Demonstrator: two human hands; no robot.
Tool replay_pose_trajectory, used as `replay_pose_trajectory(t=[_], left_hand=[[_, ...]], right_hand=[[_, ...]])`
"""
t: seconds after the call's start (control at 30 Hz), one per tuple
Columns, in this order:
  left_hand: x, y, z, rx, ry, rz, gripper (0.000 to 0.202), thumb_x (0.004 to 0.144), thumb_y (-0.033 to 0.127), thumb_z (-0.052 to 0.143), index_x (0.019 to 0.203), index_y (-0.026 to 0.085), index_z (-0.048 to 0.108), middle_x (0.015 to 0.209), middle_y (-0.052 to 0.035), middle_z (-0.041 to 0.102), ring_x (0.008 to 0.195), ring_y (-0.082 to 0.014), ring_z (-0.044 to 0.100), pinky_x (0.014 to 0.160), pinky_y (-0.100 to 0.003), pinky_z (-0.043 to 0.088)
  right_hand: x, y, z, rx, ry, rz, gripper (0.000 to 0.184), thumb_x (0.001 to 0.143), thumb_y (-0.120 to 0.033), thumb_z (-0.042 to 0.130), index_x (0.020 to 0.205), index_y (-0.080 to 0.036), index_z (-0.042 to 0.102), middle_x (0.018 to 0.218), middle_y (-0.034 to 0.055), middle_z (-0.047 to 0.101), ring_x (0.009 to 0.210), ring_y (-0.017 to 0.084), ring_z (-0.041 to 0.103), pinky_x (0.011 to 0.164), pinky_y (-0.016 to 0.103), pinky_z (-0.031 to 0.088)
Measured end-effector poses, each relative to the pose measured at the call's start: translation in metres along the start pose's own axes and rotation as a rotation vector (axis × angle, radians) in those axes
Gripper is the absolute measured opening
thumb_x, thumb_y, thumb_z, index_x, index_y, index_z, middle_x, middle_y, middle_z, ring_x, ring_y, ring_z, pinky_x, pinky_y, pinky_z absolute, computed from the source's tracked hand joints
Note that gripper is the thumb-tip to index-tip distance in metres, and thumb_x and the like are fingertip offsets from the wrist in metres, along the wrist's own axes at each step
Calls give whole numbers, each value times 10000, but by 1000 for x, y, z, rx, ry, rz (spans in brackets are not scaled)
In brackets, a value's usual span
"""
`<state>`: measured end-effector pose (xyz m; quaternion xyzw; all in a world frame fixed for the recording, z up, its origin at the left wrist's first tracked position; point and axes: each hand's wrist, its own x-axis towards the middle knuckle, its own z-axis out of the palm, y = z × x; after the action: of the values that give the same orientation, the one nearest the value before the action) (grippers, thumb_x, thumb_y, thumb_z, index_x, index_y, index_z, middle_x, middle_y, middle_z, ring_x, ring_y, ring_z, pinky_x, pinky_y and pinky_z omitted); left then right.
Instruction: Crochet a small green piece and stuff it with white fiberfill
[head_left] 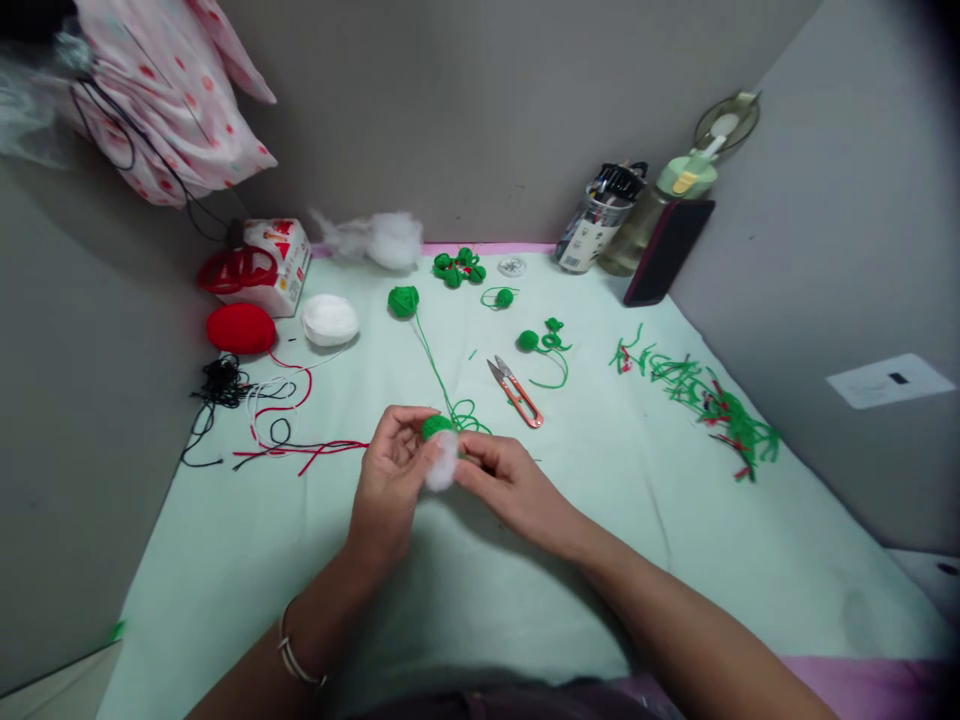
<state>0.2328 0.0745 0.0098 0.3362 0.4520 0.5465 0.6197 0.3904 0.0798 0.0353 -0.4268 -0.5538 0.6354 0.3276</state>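
My left hand (390, 480) is curled around a small green crocheted piece (435, 427), held just above the pale green table cover (675, 560). My right hand (510, 485) pinches a tuft of white stuffing (442, 465) against that piece. A green yarn strand (435, 365) runs from the piece back to a green yarn ball (403, 300). Orange-handled thread snips (516, 392) lie just beyond my right hand.
Red yarn (241, 328), white yarn (330, 320), a red-white box (270, 262) and loose stuffing (382, 240) sit at the back left. Finished green pieces (459, 268), green scraps (712, 405), a pen cup (600, 225), a bottle (667, 200) and a phone (667, 250) stand toward the right wall.
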Motion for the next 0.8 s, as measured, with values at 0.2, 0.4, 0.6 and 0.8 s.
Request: replay_pose_trajectory(t=[0.2, 0.4, 0.6, 0.8], left_hand=[[-4, 3, 3, 34, -86, 30, 276, 934, 467, 759, 1078, 245, 683, 961, -27, 746, 845, -169, 681, 782, -287, 525], [-2, 4, 3, 69, -143, 67, 304, 884, 363, 816, 1107, 230, 658, 1123, -91, 770, 1028, -237, 717, 832, -334, 557], [-3, 4, 3, 164, -31, 139, 191, 896, 282, 785, 1034, 204, 678, 971, -39, 734, 921, -188, 680, 856, -308, 525], [-4, 5, 3, 196, -33, 171, 146, 924, 281, 727, 1036, 221, 656, 920, -28, 715, 852, -192, 666, 810, -327, 518]], right_hand=[[5, 4, 2, 111, 142, 54, 497, 867, -599, 710, 619, -203, 538, 573, -71, 353, 580, 112, 281, 573, 288, 217], [1, 2, -2, 89, 112, 30, 501, 911, -636, 634, 663, -212, 536, 566, -71, 350, 551, 115, 270, 545, 277, 224], [-11, 5, 16, -437, 152, -185, 230, 1005, -333, 456, 832, -217, 553, 727, 3, 505, 668, 163, 402, 658, 311, 317], [-3, 6, 10, 51, 14, 0, 460, 1036, -515, 448, 740, -203, 613, 552, -63, 377, 540, 130, 344, 575, 284, 290]])
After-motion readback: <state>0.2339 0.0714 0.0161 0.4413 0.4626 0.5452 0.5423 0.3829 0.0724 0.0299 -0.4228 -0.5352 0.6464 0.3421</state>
